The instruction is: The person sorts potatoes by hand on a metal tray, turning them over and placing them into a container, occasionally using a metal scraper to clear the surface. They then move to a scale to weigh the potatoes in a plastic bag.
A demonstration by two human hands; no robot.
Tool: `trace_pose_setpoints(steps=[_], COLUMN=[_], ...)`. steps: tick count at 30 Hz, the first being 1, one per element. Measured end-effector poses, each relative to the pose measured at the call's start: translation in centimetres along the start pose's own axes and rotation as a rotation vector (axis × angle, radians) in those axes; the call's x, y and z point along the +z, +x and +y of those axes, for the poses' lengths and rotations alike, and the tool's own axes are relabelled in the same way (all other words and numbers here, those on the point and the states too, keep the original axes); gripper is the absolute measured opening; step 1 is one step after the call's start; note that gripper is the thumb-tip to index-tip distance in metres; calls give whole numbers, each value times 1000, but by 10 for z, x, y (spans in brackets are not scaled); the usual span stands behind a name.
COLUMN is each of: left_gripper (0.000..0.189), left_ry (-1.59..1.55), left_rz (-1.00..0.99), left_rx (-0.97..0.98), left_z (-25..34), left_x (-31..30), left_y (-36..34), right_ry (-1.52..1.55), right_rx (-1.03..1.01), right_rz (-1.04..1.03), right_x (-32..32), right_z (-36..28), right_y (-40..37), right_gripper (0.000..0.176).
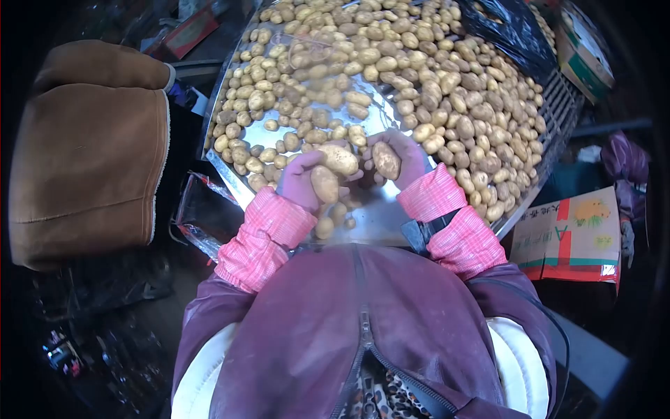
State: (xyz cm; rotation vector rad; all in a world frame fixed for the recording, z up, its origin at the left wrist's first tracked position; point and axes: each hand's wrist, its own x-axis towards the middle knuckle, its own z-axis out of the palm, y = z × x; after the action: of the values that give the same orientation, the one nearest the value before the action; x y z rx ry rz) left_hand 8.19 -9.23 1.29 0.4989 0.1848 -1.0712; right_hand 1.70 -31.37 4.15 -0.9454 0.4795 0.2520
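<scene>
Many potatoes [481, 105] lie spread over a shiny metal table [373, 227]. In a purple glove, my left hand [301, 180] is curled around potatoes: a large pale one [338, 160] on top and another [324, 184] below it. My right hand [405, 159], gloved too, holds one brownish potato [386, 160] facing the left hand. Both hands are close together over the near part of the table. A few smaller potatoes [325, 227] rest just below my left hand. Pink sleeves cover both forearms.
Brown padded covering [91, 160] stands at the left. A printed cardboard box [569, 234] is at the right, another box [585, 52] at the upper right. Black plastic [509, 35] lies over the potatoes at the back, beside a slatted metal edge [564, 105].
</scene>
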Motion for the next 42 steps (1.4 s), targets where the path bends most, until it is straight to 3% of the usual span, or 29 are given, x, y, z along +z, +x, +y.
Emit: trace_pose_setpoints(steps=[3,7,9,10,11,13,15,16,18,19,21,22,26,28,31,35,37,40,42], left_gripper=[53,53,53,51,49,46,47,47,52,58,66,70,73,72,72,72,73,75,76], left_ry=[146,497,710,639,799,1116,945,1127,869,450,229,193,206,195,184,136,98,143,109], left_rz=[61,108,169,38,24,-16,-78,-65,-3,55,157,110,350,311,249,160,132,86,2], left_rx=[-17,-4,41,246,276,350,125,74,-97,-252,-335,-361,-336,-337,-332,-357,-381,-390,-417], left_z=[-9,-22,-33,-59,-65,-73,-75,-66,-66,-66,-65,-65,-88,-99,-110,-129,-136,-145,-153], left_x=[6,12,30,-24,-21,-12,-5,28,25,22,11,5,17,21,29,39,46,53,55], left_y=[-5,-1,0,33,34,38,43,27,18,22,27,25,8,5,0,3,2,3,5], right_ry=[-89,-236,-564,-489,-406,-243,-78,23,215,263,379,410,424,495,794,842,825,783,659], right_rx=[-115,-34,-229,-83,58,29,4,-83,-267,-267,-259,-302,-522,-553,-461,-374,-314,-444,-439], right_rz=[-107,-142,-148,-67,10,70,126,125,113,214,403,353,465,548,576,749,799,574,544], right_x=[-6,4,-4,-3,-5,-12,-18,-25,-41,-43,-43,-62,-117,-135,-164,-205,-190,-197,-198], right_z=[20,19,41,44,46,51,59,66,81,76,70,73,97,120,159,221,207,208,200], right_y=[-16,-44,-45,-45,-48,-63,-79,-87,-101,-112,-134,-143,-213,-256,-282,-248,-246,-257,-272], right_gripper=[28,29,34,35,36,37,39,41,45,46,49,55,63,65,50,46,46,44,44])
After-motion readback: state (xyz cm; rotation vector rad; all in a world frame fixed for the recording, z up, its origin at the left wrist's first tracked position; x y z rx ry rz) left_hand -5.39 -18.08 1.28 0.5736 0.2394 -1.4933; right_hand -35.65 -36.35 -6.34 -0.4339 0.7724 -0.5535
